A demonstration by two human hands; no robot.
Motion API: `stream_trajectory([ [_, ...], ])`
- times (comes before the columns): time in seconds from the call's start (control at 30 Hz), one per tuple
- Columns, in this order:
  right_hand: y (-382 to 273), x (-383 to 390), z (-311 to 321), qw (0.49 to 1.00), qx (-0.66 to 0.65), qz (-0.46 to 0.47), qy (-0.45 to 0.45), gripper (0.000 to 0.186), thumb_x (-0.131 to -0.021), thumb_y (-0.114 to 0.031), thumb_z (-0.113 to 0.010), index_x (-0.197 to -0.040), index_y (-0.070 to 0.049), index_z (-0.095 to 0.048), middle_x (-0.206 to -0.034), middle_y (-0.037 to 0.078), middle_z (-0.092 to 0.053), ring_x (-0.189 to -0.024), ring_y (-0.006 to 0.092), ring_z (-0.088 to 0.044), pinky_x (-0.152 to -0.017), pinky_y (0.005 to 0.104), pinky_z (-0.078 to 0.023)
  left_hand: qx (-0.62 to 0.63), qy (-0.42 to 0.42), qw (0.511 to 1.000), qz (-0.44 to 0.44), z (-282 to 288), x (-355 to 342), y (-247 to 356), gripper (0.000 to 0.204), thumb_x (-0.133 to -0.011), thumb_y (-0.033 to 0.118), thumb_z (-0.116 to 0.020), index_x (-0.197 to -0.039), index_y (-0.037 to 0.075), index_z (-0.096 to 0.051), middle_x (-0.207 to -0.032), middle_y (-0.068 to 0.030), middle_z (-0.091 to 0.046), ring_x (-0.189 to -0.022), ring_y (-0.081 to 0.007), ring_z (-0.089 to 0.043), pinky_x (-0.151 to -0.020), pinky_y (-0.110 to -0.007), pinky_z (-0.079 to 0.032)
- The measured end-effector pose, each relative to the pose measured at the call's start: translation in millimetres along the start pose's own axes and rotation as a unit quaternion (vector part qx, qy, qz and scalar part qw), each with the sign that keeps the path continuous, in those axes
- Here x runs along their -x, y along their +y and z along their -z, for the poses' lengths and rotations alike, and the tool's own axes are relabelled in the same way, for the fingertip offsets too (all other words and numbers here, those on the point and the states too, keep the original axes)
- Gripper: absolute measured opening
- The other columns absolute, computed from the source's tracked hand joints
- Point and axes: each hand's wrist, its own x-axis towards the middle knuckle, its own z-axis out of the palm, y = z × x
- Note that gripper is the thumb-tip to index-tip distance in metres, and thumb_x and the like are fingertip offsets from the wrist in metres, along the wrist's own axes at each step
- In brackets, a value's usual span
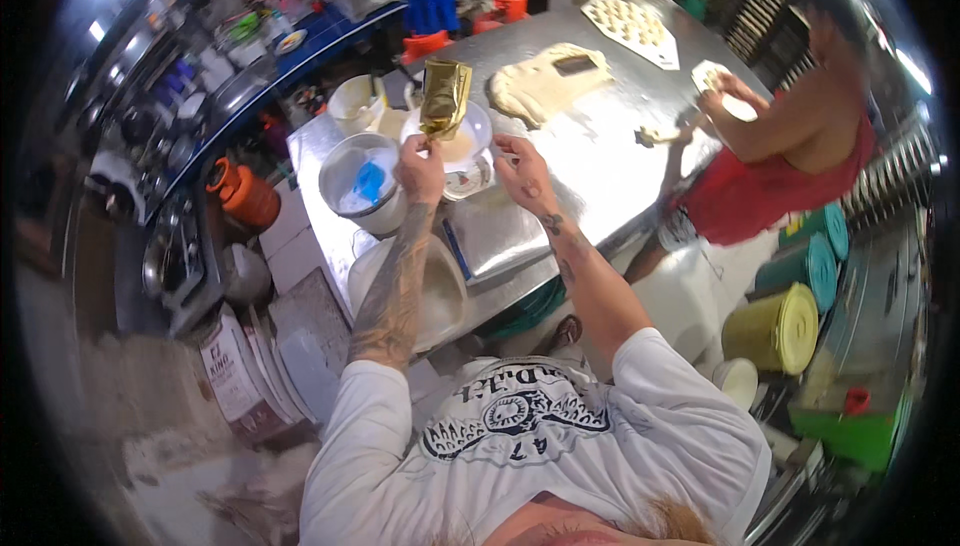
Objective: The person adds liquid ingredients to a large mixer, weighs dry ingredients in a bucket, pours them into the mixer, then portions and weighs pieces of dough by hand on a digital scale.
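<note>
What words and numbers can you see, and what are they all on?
I won't copy the writing out, but here's where it is:
White T-shirt: big black letters and numbers, some readable.
White and dark red package at the left: dark letters, partly readable.
Scale dial: markings too small to read.
Gold packet in the left hand: no words I can make out.

Orange gas cylinder [250, 198]; yellow bin [768, 331] near teal bin [798, 274].

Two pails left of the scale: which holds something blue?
The nearer pail, beside the left hand, with a blue object inside; the farther pail behind it shows no blue.
</note>
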Motion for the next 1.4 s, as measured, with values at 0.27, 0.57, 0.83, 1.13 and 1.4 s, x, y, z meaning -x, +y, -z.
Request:
stream_trajectory([
  [0.27,-47,171,195,0.962,0.178,0.14,0.151,0.079,-0.077,-0.024,-0.08,-0.145,-0.011,-0.043,-0.139,0.019,-0.045,-0.125,0.0382,-0.05,-0.101,0.0442,-0.047,0.071,-0.301,0.905,-0.293,21,55,209,0.01,-0.086,0.008,-0.071,-0.093,0.002,-0.07,-0.09,-0.0145,-0.068,-0.082,-0.0327,-0.065,-0.074,-0.042,-0.051],
  [0.57,-46,439,278,0.946,0.055,-0.191,0.256,0.086,-0.075,-0.027,-0.082,-0.147,-0.006,-0.039,-0.137,0.017,-0.051,-0.123,0.0271,-0.054,-0.102,0.0371,-0.045,0.273,-0.689,0.558,-0.373,-32,289,372,0.024,-0.086,0.019,-0.074,-0.106,0.007,-0.07,-0.104,-0.0133,-0.066,-0.097,-0.0328,-0.063,-0.086,-0.042,-0.048],
  [0.83,-80,664,341,0.679,0.042,-0.118,0.724,0.081,-0.081,-0.02,-0.08,-0.147,-0.004,-0.035,-0.138,0.013,-0.051,-0.127,0.022,-0.05,-0.108,0.0363,-0.04,0.299,-0.782,0.346,-0.423,-49,403,439,0.037,-0.089,0.013,-0.072,-0.123,0.001,-0.061,-0.111,-0.0167,-0.062,-0.105,-0.0318,-0.06,-0.09,-0.039,-0.048],
  [1.13,-205,972,376,0.092,0.58,-0.508,0.63,0.065,-0.082,-0.038,-0.071,-0.14,-0.02,-0.049,-0.136,0.013,-0.051,-0.123,0.0365,-0.051,-0.104,0.0476,-0.04,0.135,-0.824,0.214,-0.507,-109,456,377,0.038,-0.089,0.021,-0.071,-0.12,0.001,-0.062,-0.111,-0.0204,-0.065,-0.108,-0.0374,-0.061,-0.092,-0.043,-0.049],
  [1.4,-119,1116,391,0.082,0.413,-0.732,0.536,0.043,-0.094,-0.028,-0.055,-0.135,-0.016,-0.057,-0.135,0.015,-0.055,-0.129,0.0328,-0.048,-0.111,0.0464,-0.034,-0.06,-0.875,0.321,-0.357,-195,424,269,0.05,-0.089,0.033,-0.072,-0.125,-0.001,-0.062,-0.109,-0.0177,-0.07,-0.105,-0.0295,-0.067,-0.092,-0.039,-0.05],
])
